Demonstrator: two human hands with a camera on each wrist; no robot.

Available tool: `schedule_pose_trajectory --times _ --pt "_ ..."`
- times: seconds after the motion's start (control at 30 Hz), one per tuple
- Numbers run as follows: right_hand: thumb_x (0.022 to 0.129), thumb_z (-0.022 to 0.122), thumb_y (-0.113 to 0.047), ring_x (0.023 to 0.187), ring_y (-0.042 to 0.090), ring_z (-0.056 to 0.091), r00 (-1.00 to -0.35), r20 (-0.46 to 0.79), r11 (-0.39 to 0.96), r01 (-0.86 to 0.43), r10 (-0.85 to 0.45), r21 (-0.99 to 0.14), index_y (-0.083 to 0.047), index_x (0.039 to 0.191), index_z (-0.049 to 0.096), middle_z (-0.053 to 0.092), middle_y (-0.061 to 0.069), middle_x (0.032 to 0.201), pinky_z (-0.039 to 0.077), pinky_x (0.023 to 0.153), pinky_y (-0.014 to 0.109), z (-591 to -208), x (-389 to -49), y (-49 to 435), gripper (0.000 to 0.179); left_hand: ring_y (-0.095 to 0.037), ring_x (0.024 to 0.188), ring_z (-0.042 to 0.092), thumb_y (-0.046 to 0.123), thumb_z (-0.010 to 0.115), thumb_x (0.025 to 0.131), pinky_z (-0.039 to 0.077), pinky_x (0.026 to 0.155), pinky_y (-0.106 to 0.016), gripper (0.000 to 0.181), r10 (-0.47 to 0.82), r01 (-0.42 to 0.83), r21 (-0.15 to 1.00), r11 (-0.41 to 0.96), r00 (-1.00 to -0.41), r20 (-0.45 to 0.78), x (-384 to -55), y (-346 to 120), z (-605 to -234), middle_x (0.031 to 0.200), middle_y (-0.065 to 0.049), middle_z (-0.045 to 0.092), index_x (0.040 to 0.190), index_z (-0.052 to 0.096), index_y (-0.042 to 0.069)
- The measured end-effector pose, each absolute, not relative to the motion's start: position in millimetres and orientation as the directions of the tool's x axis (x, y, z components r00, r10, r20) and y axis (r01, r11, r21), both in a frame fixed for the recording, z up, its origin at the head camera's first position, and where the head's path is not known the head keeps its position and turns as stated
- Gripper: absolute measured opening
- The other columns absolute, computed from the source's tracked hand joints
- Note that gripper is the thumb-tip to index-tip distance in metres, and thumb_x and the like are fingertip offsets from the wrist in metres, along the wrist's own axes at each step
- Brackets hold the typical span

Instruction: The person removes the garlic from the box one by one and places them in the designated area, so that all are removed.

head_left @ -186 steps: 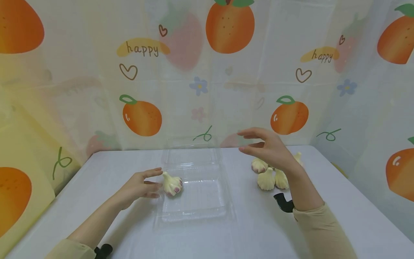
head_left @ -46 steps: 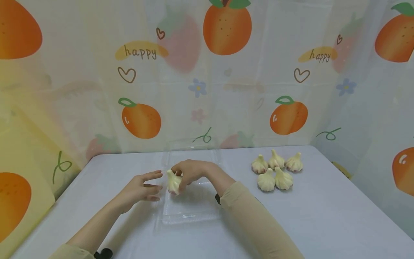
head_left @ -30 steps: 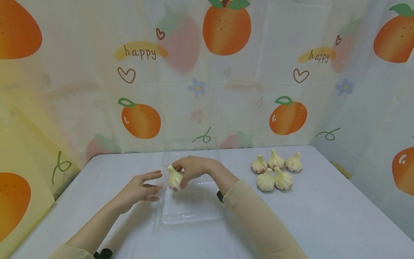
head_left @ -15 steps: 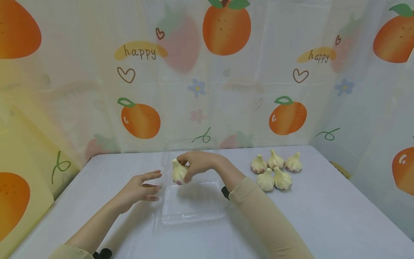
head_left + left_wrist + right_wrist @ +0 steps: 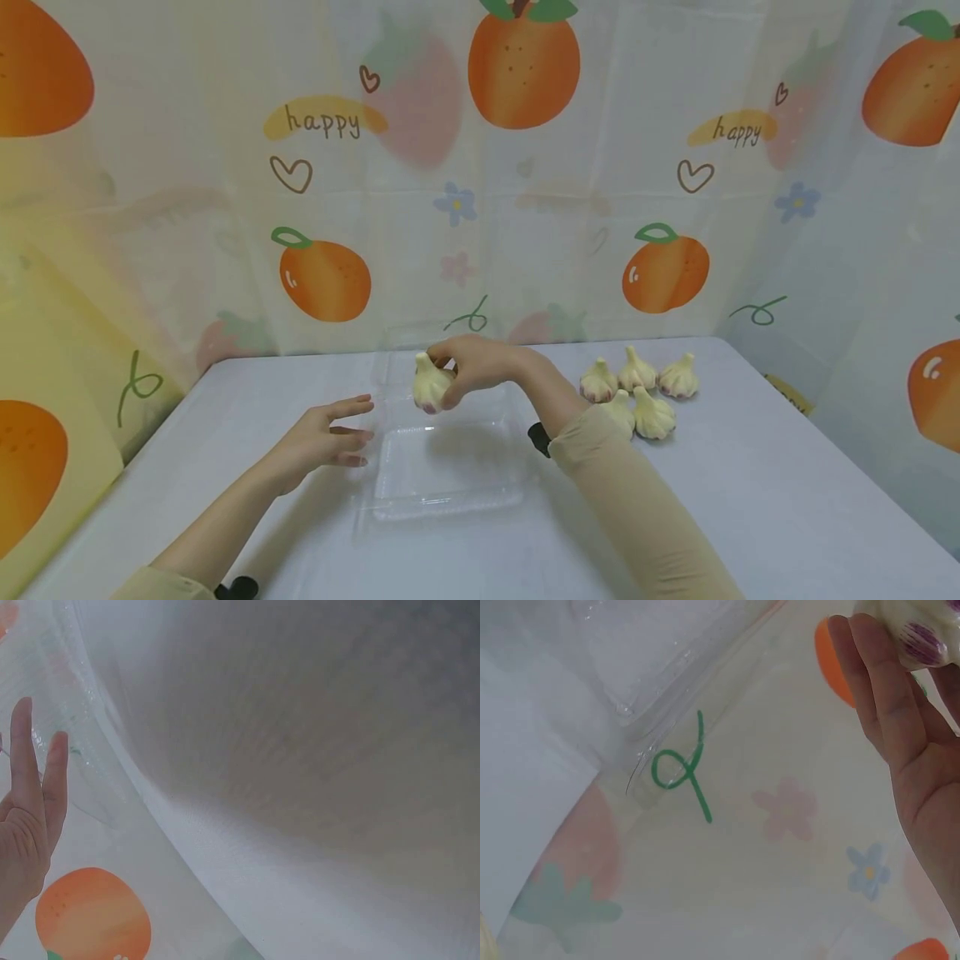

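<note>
My right hand [image 5: 480, 367] pinches a garlic bulb [image 5: 431, 385] between thumb and fingers, held up above a clear plastic container [image 5: 450, 467]. In the right wrist view the same garlic bulb [image 5: 922, 637] shows purple streaks at the fingertips. Beside the container's left edge, my left hand [image 5: 318, 442] hovers with its fingers spread and nothing in them. The left wrist view shows that hand [image 5: 34, 802] with straight fingers. The container lies with its lid [image 5: 435, 362] raised toward the back curtain; no garlic shows in its base.
Several more garlic bulbs [image 5: 637, 392] stand in a group at the right rear of the white table [image 5: 750, 483], one partly hidden by my right sleeve. A printed curtain [image 5: 525, 208] hangs behind the table and along both sides.
Earlier the garlic bulb lay at the container's left side. My right hand has gripped it, lifted it and carried it up and to the right. My left hand has stayed in place.
</note>
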State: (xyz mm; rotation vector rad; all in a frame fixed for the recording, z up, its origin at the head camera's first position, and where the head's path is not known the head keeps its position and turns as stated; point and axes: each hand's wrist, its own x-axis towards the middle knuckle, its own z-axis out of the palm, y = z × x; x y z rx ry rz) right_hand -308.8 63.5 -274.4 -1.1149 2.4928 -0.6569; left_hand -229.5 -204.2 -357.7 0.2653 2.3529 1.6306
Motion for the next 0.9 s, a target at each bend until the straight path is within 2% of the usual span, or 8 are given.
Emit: schedule_pose_trajectory --times 0.47,0.7,0.9 --pt "0.076 0.073 -0.012 0.094 0.015 0.067 -0.678 -0.068 0.553 -0.534 -0.732 -0.64 -0.018 0.113 0.063 0.066 0.0 0.115 0.057 0.079 0.025 -267.4 -311.6 98.9 0.039 -0.047 0.136 0.044 0.009 0.065 0.093 0.064 0.087 -0.036 0.068 0.307 0.006 0.937 0.351 -0.945 -0.109 -229.5 -205.1 -357.6 0.165 -0.019 0.018 0.149 0.032 -0.009" --pt "0.077 0.072 -0.011 0.102 0.015 0.069 -0.704 -0.06 0.556 -0.503 -0.708 -0.661 -0.018 0.114 0.061 0.066 -0.001 0.12 0.057 0.083 0.026 -265.4 -312.2 115.0 0.039 -0.047 0.136 0.045 0.009 0.065 0.093 0.064 0.087 -0.036 0.068 0.311 0.012 0.935 0.356 -0.945 -0.106 -229.9 -205.0 -358.6 0.165 -0.019 0.019 0.149 0.032 -0.009" --pt "0.079 0.072 -0.01 0.106 0.02 0.068 -0.717 -0.054 0.557 -0.489 -0.695 -0.671 -0.017 0.119 0.061 0.064 0.003 0.122 0.058 0.085 0.028 -264.5 -313.4 128.4 0.042 -0.046 0.133 0.049 0.01 0.065 0.093 0.064 0.087 -0.036 0.068 0.309 0.014 0.932 0.361 -0.945 -0.105 -229.6 -205.4 -359.0 0.165 -0.019 0.019 0.149 0.032 -0.009"
